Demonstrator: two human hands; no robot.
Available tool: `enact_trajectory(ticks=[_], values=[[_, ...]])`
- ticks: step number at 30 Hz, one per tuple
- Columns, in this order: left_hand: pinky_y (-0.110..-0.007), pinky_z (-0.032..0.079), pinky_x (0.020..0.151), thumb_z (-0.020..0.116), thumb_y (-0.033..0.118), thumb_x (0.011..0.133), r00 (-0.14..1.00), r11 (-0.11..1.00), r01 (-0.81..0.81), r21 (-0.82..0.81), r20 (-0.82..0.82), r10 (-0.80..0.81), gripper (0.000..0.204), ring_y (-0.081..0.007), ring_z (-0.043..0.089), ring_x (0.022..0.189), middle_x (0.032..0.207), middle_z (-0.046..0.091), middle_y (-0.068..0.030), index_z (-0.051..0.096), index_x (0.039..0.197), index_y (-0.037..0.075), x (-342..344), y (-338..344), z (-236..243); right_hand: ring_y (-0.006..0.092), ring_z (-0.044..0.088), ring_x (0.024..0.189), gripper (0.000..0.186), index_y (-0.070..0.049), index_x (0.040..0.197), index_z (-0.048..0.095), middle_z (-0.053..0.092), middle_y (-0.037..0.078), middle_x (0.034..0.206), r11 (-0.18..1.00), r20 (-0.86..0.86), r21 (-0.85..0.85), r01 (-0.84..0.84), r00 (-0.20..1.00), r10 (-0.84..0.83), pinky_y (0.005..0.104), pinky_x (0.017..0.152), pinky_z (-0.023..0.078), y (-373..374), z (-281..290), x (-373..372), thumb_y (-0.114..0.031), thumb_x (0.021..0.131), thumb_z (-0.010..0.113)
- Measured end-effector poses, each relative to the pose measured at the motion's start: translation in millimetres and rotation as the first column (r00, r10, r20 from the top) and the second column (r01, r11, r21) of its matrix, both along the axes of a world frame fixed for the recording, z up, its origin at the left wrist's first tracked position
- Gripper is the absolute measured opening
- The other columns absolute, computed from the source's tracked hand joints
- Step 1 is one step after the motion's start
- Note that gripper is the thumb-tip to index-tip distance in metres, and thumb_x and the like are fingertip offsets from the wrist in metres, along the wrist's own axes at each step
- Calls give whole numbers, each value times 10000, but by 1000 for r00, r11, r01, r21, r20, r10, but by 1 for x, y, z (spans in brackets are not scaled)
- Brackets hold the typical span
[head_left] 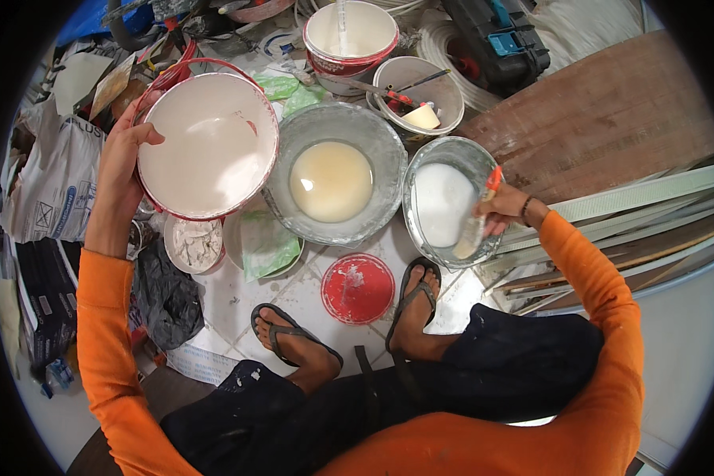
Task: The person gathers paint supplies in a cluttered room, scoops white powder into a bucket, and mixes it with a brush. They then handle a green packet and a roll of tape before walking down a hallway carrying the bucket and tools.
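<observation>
My left hand (125, 147) grips a white bucket (198, 135) by its side, lifted at the left with its red rim and handle showing and a white coating inside. In my right hand (496, 208) is a paintbrush (472, 230) with an orange handle, its head down inside the right-hand grey bucket (419, 159), which holds white liquid (440, 194). Between them stands a wide grey basin (285, 143) with pale yellowish liquid (331, 178).
Behind stand a red-and-white bucket (349, 63), a tool bucket (381, 75) and a black case (492, 44). Boards (595, 119) lie right; bags (51, 182) crowd left. A red lid (357, 287) lies between my sandalled feet. Small containers (192, 242) sit below the lifted bucket.
</observation>
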State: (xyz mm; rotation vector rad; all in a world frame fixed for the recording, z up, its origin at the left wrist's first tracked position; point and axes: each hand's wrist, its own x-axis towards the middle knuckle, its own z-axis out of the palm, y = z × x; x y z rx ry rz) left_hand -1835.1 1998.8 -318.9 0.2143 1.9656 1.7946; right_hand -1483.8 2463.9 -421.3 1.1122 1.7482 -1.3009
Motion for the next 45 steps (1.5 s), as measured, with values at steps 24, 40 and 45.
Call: enact_trajectory(ticks=[24, 40, 45], values=[[-278, 529, 838, 493, -78, 664, 994, 994, -104, 21, 42, 103, 667, -170, 637, 969, 1148, 623, -69, 525, 1321, 32, 8, 2, -2, 236, 726, 767, 89, -73, 856, 726, 729, 94, 867, 686, -164, 228, -691, 668, 726, 354, 551, 581, -78, 9, 11, -78, 769, 708], [-268, 539, 765, 486, -106, 664, 991, 991, -133, 35, 25, 132, 700, -175, 647, 879, 1136, 632, -116, 509, 1348, 42, 2, -11, 18, 372, 694, 806, 148, -97, 952, 673, 715, 162, 924, 270, -28, 800, -536, 416, 909, 453, 694, 559, -22, 58, -37, -102, 810, 635], [-295, 543, 847, 515, -87, 691, 975, 981, -195, 15, 112, 192, 706, -201, 650, 982, 1210, 616, -130, 486, 1385, 42, -7, -40, 51, 355, 708, 932, 216, -80, 933, 679, 690, 186, 1189, 352, -264, 857, -377, 266, 927, 421, 751, 584, -50, 83, 4, -58, 720, 704]])
